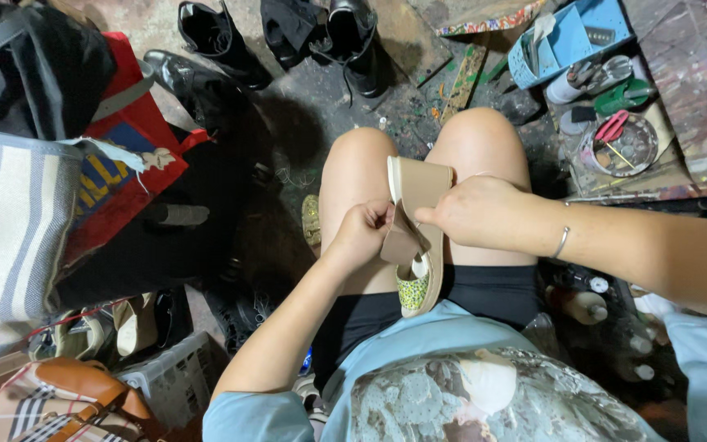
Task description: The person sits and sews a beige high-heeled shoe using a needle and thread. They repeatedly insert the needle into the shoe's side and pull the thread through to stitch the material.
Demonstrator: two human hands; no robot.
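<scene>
- I see my left hand [363,231] pinching the tan strap [403,239] of a beige sandal [416,233], fingers closed on it.
- My right hand [478,211] grips the sandal from the other side, fingers curled together against its strap and edge; silver bracelet [562,242] on that wrist.
- Sandal rests across my bare thighs, sole side up, green patterned insole [412,288] showing at the end nearest my body.
- Black boots [224,37] on the floor beyond my knees.
- Striped bag [10,237] and red bag [128,155] to my left.
- Blue tray [570,37] and round tin [619,146] with red-handled tool far right.
- White basket [175,378] with shoes, lower left.
</scene>
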